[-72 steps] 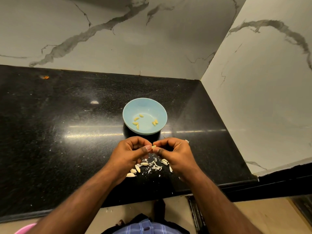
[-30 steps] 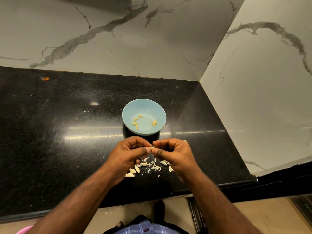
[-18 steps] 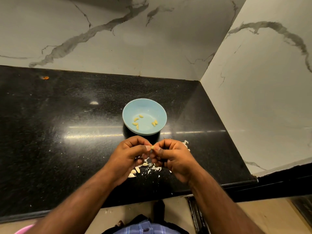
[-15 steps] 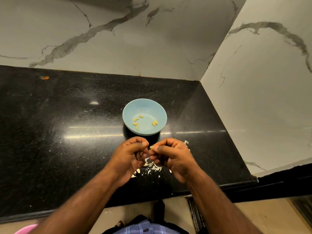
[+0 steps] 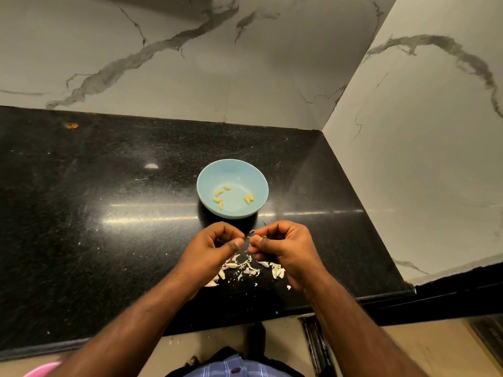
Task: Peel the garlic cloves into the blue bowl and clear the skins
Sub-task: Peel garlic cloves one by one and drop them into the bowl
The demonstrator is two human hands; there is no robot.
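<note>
Both hands [image 5: 217, 246] — skin [image 5: 255, 236] in right fingertips

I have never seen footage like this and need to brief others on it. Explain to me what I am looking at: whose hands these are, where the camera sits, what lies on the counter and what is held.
There is no machine here. A person wears a wide-angle camera on the head, looking forward and down, so the two arms reaching in from the bottom are that person's own.

The left hand and right hand are curled, thumbs almost meeting, above a black counter in a corner of marble-patterned walls. The right hand pinches a pale scrap, probably garlic skin; what the left hand holds is hidden by its fingers.

Just beyond the hands stands a blue bowl with a few yellowish peeled cloves in it. Beneath the hands lies a scatter of white garlic skins, with what look like unpeeled cloves among them.
</note>
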